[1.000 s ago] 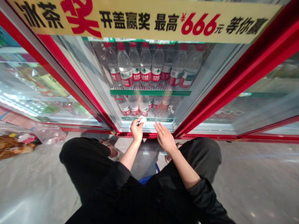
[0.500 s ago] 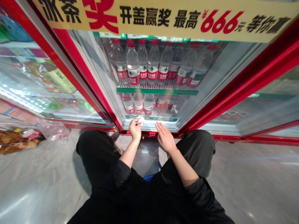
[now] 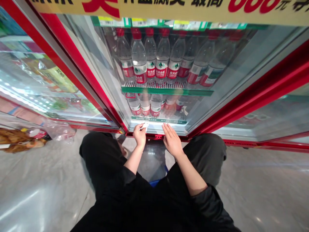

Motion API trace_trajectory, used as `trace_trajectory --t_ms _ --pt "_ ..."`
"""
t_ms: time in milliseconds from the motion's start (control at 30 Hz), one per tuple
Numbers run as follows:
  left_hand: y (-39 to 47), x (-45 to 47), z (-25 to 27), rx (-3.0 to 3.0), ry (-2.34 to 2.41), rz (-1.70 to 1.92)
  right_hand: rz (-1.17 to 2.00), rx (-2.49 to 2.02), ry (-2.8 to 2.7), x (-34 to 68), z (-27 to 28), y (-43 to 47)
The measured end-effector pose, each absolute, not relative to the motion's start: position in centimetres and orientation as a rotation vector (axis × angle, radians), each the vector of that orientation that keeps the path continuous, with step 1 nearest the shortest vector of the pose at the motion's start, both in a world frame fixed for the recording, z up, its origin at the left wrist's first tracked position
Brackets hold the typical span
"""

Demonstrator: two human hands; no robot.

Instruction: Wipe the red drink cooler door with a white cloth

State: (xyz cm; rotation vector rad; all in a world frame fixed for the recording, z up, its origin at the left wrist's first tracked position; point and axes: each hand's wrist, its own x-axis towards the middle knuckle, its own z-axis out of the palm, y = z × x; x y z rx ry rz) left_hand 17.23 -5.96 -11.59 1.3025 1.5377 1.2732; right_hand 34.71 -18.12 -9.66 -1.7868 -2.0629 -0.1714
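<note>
My left hand (image 3: 139,135) is closed in a pinch on a small crumpled white piece (image 3: 145,125), paper or tissue by its look. It is held at the lower edge of the cooler's glass door (image 3: 154,109). My right hand (image 3: 172,140) lies flat with its fingers stretched out against the bottom of the same door, and nothing shows in it. Behind the glass, water bottles (image 3: 161,64) with red caps and red-and-white labels stand on a green-edged shelf (image 3: 166,91). A lower row of similar bottles (image 3: 155,104) is just above my hands.
A yellow banner (image 3: 149,8) crosses the door's top. Red frames (image 3: 241,87) separate this cooler from those on both sides. On the floor at left lie a clear plastic bag (image 3: 60,130) and packaged goods (image 3: 19,140). My knees flank the door's base, and something blue (image 3: 154,183) shows beneath me.
The view has shifted slightly, so the cooler looks closer and the banner sits higher. Both hands keep nearly the same place at the door's bottom, the white piece still in my left.
</note>
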Motion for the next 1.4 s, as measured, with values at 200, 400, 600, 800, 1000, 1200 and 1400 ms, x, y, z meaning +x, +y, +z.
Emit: trace_trajectory --t_ms 200,400,600,800,1000,1200,1400 --pt "-6.1 19.8 -9.9 1.364 1.433 1.293 -0.139 -1.768 -2.08 34.4 -10.2 -17.7" --pt "-6.1 18.2 -11.6 1.287 1.512 1.268 -0.099 -1.82 -2.05 34.6 -9.7 -17.8" --pt "-5.5 16.7 -10.5 1.3 1.541 1.35 -0.094 -1.8 -2.061 34.3 -9.8 -17.7" --pt "-5.7 18.7 -9.2 1.447 1.378 1.276 -0.048 -1.75 -2.137 33.1 -10.3 -16.9" --pt "-5.0 15.6 -11.3 1.338 1.504 1.285 -0.064 -1.771 -2.124 32.9 -10.1 -16.8" --pt "-4.3 15.0 -10.3 1.352 1.492 1.344 -0.03 -1.725 -2.162 31.6 -9.6 -15.8" --pt "-4.2 14.4 -10.5 1.416 1.434 1.316 -0.001 -1.709 -2.202 30.9 -8.9 -14.8"
